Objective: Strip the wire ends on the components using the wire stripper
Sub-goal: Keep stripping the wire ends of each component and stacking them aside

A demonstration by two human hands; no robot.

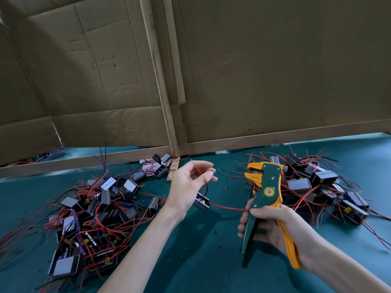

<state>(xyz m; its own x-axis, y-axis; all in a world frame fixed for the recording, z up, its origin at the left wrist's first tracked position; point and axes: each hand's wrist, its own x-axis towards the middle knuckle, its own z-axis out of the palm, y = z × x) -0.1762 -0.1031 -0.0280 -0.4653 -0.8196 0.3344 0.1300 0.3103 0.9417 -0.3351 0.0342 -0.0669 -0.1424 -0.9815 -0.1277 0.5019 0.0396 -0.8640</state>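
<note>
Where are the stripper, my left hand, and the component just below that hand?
Stripper (pixel 268 185): head view, on its green body, above the round sticker.
Left hand (pixel 186 187): head view, on the palm.
Component (pixel 202 204): head view, on its casing.

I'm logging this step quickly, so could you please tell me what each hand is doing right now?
Left hand: pinching a component's red wire.
Right hand: gripping the wire stripper by its handles.

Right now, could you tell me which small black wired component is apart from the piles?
The black red-wired component just below the left hand; all others lie heaped together.
</note>
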